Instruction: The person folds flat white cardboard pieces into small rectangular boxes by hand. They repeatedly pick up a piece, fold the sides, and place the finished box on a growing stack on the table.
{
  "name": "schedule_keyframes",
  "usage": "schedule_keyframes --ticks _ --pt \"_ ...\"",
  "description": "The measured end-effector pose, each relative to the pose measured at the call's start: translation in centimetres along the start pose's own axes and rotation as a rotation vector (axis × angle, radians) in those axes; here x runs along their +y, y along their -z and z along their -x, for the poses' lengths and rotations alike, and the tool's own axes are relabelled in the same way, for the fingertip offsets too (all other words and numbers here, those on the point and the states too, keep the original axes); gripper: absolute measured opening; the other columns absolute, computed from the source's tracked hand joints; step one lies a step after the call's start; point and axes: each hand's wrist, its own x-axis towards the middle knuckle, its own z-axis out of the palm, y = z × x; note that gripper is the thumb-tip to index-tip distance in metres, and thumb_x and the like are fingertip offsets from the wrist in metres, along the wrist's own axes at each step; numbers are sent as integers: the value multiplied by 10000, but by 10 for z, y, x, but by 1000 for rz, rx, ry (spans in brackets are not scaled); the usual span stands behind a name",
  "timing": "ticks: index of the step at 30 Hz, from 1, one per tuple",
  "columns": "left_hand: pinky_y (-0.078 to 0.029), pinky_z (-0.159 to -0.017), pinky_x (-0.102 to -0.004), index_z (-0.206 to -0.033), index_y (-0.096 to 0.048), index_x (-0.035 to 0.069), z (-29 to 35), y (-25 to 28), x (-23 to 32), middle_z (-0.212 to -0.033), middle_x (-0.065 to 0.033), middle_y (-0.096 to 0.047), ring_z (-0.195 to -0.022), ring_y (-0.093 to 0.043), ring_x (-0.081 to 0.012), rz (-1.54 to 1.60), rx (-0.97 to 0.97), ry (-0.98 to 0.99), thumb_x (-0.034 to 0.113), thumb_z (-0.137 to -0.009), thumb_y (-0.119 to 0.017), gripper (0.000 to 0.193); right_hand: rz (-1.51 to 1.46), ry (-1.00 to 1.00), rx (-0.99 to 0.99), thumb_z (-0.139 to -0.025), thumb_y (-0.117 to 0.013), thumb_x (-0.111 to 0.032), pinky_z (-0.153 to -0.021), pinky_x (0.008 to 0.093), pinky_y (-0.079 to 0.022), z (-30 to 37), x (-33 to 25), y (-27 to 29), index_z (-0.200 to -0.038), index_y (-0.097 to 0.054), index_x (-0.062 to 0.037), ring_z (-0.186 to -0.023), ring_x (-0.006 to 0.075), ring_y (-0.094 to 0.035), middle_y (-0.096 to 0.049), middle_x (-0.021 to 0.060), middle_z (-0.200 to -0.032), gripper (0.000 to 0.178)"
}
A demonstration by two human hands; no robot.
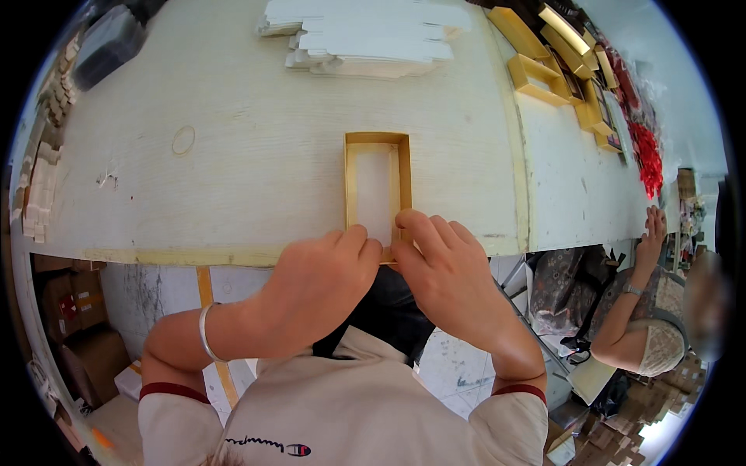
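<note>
A rectangular gold open-topped box (349,175) with a pale inside lies near the table's front edge, its long sides pointing away from me. My left hand (326,272) has its fingers closed at the box's near left corner. At the near right corner, my right hand (443,268) pinches the wall, with one finger bent over the right side. Between them the hands hide most of the box's near end.
A stack of flat white cardboard pieces (373,39) lies at the table's far side. Several gold boxes (536,78) and red material (645,159) occupy the far right. Another person's hand (653,229) rests by the table's right end. White pieces (40,190) line the left edge.
</note>
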Motion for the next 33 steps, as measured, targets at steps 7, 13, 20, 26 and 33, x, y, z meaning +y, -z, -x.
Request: schedule_keyframes --ticks 7,13,20,26,33 --pt "-465 -520 -317 -832 -579 22 -5 7 -2 -769 -73 -542 -656 -585 -224 26 -161 59 122 -818 -674 139 77 65 -129 -716 -615 -75 -617 271 -370 -7 5 1 -742 -535 -56 -784 174 -481 -440 68 -875 87" --pt "-500 -660 -373 -984 -639 57 -26 34 -31 -913 -109 -617 -774 -612 -317 158 371 -79 178 -775 -731 258 -163 34 8 -711 -625 -82 -628 292 -394 4 16 -6 -792 -559 -46 -759 193 -500 -468 82 -911 110" --pt "-481 -681 -410 -954 -631 67 -96 21 -75 -843 -113 -596 -756 -581 -338 1 198 -128 65 -766 -672 192 130 182 -161 -720 -611 -121 -638 277 -388 -3 17 9 -822 -605 -57 -801 174 -495 -503 68 -955 120" --pt "-464 -644 -423 -856 -616 58 -99 19 -79 -772 -117 -606 -739 -578 -340 120 15 -45 17 -769 -601 96 -41 135 -68 -730 -606 -125 -615 287 -411 2 14 1 -834 -589 -52 -757 181 -508 -508 82 -939 128" --pt "-476 -663 -348 -1011 -636 60 -103 51 -67 -894 -78 -639 -751 -582 -229 433 -180 70 47 -782 -658 231 -120 209 -1 -715 -635 -110 -562 305 -437 15 27 9 -844 -578 -43 -693 189 -521 -518 73 -884 156"
